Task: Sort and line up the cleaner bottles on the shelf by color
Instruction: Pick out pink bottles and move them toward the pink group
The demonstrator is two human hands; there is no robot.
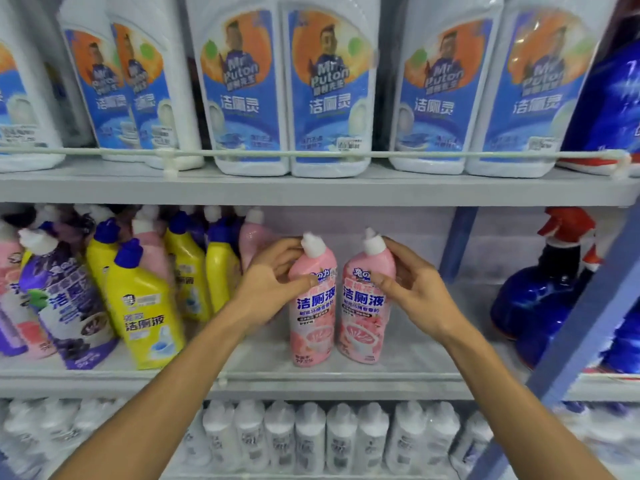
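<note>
Two pink cleaner bottles with white caps stand side by side on the middle shelf [398, 375]. My left hand [273, 278] grips the neck of the left pink bottle [313, 317]. My right hand [412, 285] grips the neck of the right pink bottle [363, 317]. Left of them stand several yellow bottles with blue caps [145, 306], a purple bottle [65, 306] and more pink ones [252, 237] behind, some tilted.
Large white jugs with blue labels [329, 91] fill the upper shelf behind a rail. Blue spray bottles with red triggers [540, 299] stand at the right of the middle shelf. A blue upright post [581, 323] crosses the right side. Small white bottles [311, 438] line the bottom shelf.
</note>
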